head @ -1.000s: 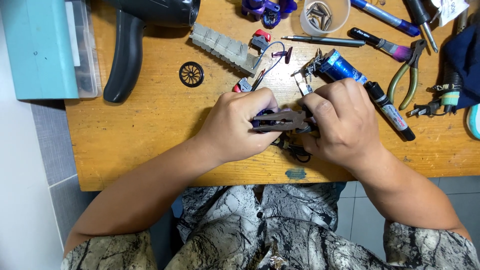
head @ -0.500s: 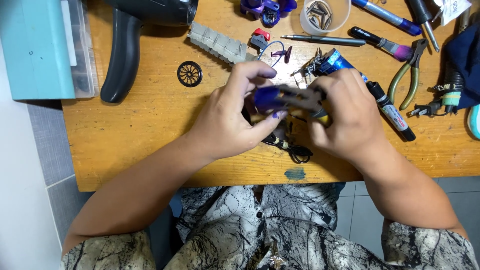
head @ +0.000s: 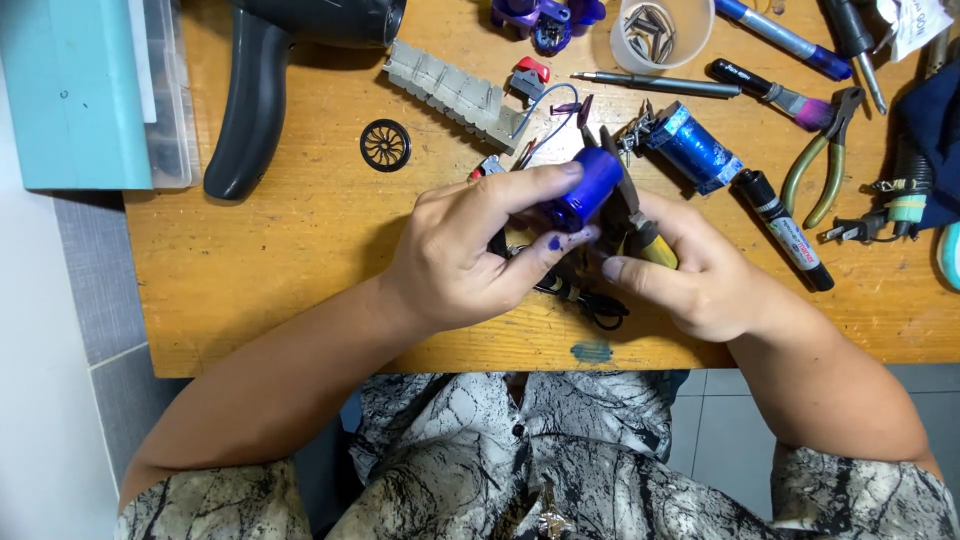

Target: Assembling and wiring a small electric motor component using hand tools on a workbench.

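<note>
— Log it: where is the blue cylinder [head: 584, 188] against the grip?

— Left hand [head: 470, 250] is closed round it. Index finger lies across the upper side, thumb presses from below, so the cylinder sits out at the fingertips, not down in the palm. It is tilted, its top end toward the far side of the wooden table [head: 280, 270], and held raised over the near middle of it.

— And the right hand [head: 700, 275]?

— Closed on a small pair of yellow-handled pliers [head: 632, 210]. Handles run back into the fist; the dark nose points up, just beside the cylinder's right flank. Whether the nose touches it, I cannot tell.

— Surroundings?

— A second blue cylinder [head: 695, 148] lies on the table just beyond the right hand, a black marker [head: 785, 230] next to it. A small black wheel [head: 385, 145] sits well to the left. Dark wires [head: 590, 298] lie under both hands.
</note>
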